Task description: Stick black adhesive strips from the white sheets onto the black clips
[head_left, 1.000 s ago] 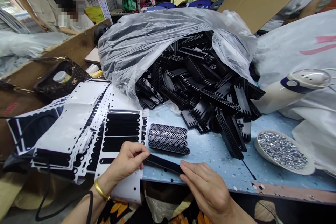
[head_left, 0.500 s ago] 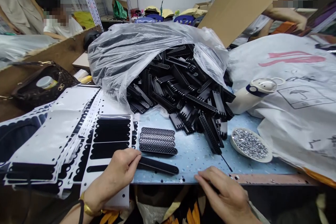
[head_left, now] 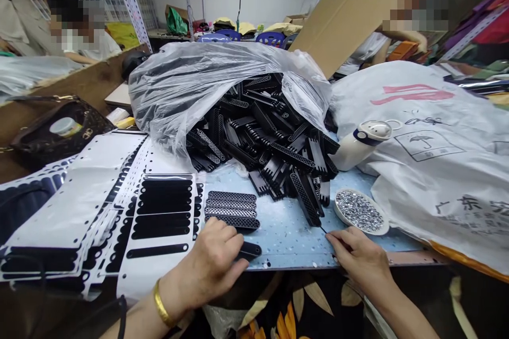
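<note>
My left hand (head_left: 212,267), with a gold bangle at the wrist, curls over the left part of a smooth black comb handle (head_left: 251,250) near the table's front edge. The fingers hide much of that handle. Just behind lie several black comb handles (head_left: 231,204) with a silvery lattice pattern, side by side. My right hand (head_left: 360,254) pinches the near end of a thin black stick (head_left: 323,229), whose far end meets the pile of black folding combs (head_left: 274,127). A white bowl (head_left: 386,226) of small shiny rhinestones stands right behind this hand.
A clear plastic bag (head_left: 170,85) spills the combs onto the blue table (head_left: 278,238). White sheets with black strips (head_left: 159,249) spread to the left. A white bottle (head_left: 353,148) leans beside a large white sack (head_left: 437,169). Other people work beyond, one near a cardboard sheet (head_left: 338,21).
My right hand has moved right and taken the end of the thin stick. My left hand has shifted right over the smooth black handle. The whole view has turned slightly right.
</note>
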`<action>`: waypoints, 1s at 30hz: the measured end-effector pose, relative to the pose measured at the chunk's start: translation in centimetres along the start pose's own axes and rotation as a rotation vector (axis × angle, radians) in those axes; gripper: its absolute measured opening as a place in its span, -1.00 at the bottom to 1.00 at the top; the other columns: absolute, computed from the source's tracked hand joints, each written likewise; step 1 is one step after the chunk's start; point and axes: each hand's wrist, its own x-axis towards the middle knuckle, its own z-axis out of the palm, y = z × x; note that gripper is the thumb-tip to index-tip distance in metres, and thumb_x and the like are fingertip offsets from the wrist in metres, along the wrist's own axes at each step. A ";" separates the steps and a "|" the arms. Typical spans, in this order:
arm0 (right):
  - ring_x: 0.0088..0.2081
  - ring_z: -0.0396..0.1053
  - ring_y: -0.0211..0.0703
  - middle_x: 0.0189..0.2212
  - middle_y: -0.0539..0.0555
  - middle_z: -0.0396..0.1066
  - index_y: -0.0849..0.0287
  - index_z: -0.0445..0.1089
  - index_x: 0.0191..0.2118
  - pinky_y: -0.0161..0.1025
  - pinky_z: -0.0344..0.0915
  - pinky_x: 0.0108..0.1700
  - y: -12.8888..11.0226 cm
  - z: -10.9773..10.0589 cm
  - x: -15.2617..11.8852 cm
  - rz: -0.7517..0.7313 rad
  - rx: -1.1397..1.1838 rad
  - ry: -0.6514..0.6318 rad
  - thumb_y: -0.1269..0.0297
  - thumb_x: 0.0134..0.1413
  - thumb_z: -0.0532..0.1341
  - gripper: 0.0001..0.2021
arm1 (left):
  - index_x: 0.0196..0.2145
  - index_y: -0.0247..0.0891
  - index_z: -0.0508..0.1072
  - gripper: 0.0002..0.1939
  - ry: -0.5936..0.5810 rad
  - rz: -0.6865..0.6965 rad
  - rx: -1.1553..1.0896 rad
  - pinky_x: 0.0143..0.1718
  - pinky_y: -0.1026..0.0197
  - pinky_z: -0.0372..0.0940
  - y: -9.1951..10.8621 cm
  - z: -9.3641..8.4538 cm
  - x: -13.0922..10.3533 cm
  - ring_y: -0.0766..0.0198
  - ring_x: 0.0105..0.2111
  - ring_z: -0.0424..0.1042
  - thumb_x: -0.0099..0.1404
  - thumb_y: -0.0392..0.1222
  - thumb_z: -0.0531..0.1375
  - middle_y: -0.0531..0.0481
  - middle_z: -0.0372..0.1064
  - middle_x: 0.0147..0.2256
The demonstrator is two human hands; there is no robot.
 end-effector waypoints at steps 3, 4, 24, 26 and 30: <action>-0.57 0.45 -0.05 -0.62 0.10 0.43 0.09 0.37 -0.62 -0.19 0.28 -0.57 -0.2 -0.8 -0.1 -0.043 -0.048 0.028 -0.01 0.23 -0.07 -0.49 | -0.41 -0.26 0.35 -0.90 -0.085 0.004 0.023 -0.39 0.12 0.17 0.3 0.8 0.5 0.16 -0.42 0.26 0.26 -0.28 0.20 -0.04 0.33 -0.44; -0.60 0.44 -0.04 -0.65 0.10 0.42 0.08 0.34 -0.62 -0.18 0.28 -0.59 -0.3 -1.2 -0.5 -0.040 -0.053 0.046 0.00 0.23 -0.06 -0.50 | -0.42 -0.26 0.34 -0.90 -0.109 -0.002 0.030 -0.39 0.11 0.17 0.4 1.0 0.5 0.16 -0.42 0.26 0.26 -0.29 0.20 -0.04 0.33 -0.44; -0.45 0.41 -0.11 -0.48 0.05 0.36 0.19 0.27 0.08 -0.22 0.36 -0.44 -13.3 -3.2 -3.6 -0.479 0.491 -0.057 0.61 0.20 0.00 -0.62 | -0.38 -0.24 0.30 -0.87 -0.213 -0.052 0.020 -0.32 0.11 0.13 0.2 2.6 0.0 0.16 -0.39 0.22 0.36 -0.31 0.12 0.01 0.29 -0.42; -0.46 0.39 -0.13 -0.48 0.04 0.32 0.18 0.32 0.00 -0.22 0.34 -0.45 -13.5 -3.0 -3.5 -0.462 0.507 -0.052 0.60 0.20 0.00 -0.66 | -0.38 -0.24 0.30 -0.87 -0.217 -0.056 0.013 -0.32 0.11 0.13 0.3 2.6 0.0 0.16 -0.39 0.23 0.37 -0.31 0.12 0.00 0.29 -0.41; -0.52 0.30 -0.23 -0.53 -0.02 0.23 0.17 0.36 -0.21 -0.29 0.26 -0.50 -14.2 -2.3 -3.3 -0.415 0.565 -0.042 0.58 0.20 0.06 -0.79 | -0.38 -0.24 0.30 -0.87 -0.223 -0.061 0.009 -0.33 0.11 0.13 0.4 2.5 -0.1 0.16 -0.38 0.23 0.37 -0.31 0.11 0.00 0.30 -0.41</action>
